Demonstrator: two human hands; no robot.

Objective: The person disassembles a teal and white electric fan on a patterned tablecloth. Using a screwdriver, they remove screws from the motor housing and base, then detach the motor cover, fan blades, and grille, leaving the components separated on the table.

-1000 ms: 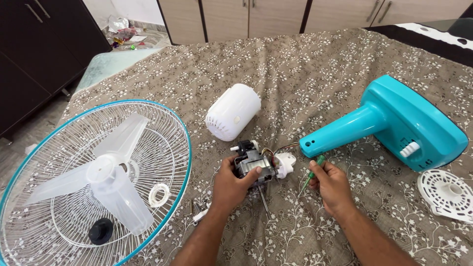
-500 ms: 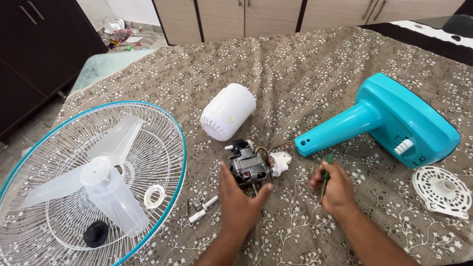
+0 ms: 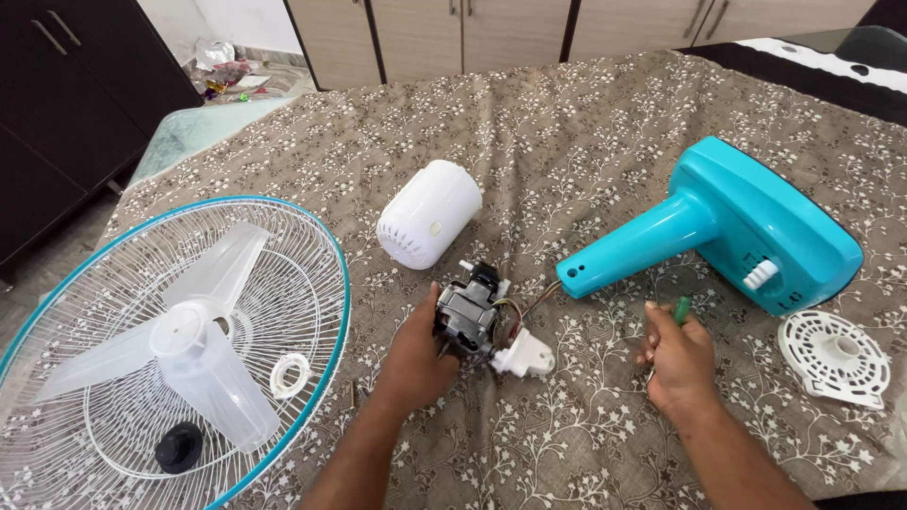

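While the left hand [image 3: 416, 359] clamps the fan motor [image 3: 470, 312] at centre frame on the bed [image 3: 567, 123], the right hand [image 3: 678, 357], fisted around a green screwdriver [image 3: 680, 310], waits to its right.

Two bare forearms were seen entering from the lower edge of the head-camera view, each ending in an ungloved hand. No sleeve, cuff or fabric was worn on either forearm as far as the frame's edge. The left hand [image 3: 416, 364] and the right hand [image 3: 680, 364] were shown without rings, and both wrists were uncovered, with neither watch nor band. Short, unpainted fingernails were visible on the right hand's fingers [image 3: 652, 332]. Light hair was noted along both forearms.
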